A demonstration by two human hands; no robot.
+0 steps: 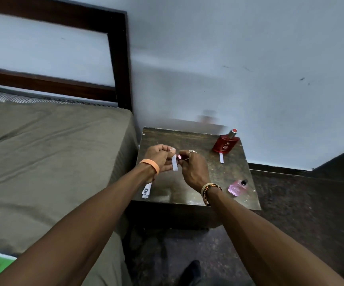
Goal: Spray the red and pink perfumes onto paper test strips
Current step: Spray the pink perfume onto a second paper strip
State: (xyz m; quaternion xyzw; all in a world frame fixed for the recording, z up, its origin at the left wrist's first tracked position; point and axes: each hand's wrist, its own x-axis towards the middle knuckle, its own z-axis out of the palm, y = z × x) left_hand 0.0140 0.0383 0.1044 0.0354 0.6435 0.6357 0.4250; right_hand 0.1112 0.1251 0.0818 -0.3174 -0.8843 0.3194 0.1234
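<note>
A: big stuff first?
B: bed (43,153) with olive sheet fills the left; dark wood headboard (117,58) against the pale wall (249,48); small dark bedside table (187,193) just beside the bed, in the corner.
A: bottles?
B: red perfume bottle (226,143) upright at the table's far right corner, cap on; pink perfume bottle (238,187) near the front right edge, dark cap, looks tilted; the two are well apart.
A: strips?
B: one white test strip (221,158) flat on the table, touching or just in front of the red bottle; a small stack of strips (146,190) at the front left edge, partly under the left forearm.
A: hands?
B: both over the table's middle; left hand (160,158) pinches a held strip (174,163) upright between thumb and fingers, orange band on the wrist; right hand (194,169) is closed around something small and pinkish (179,157) right next to that strip; can't tell what it is; ring on a finger, patterned band on the wrist.
</note>
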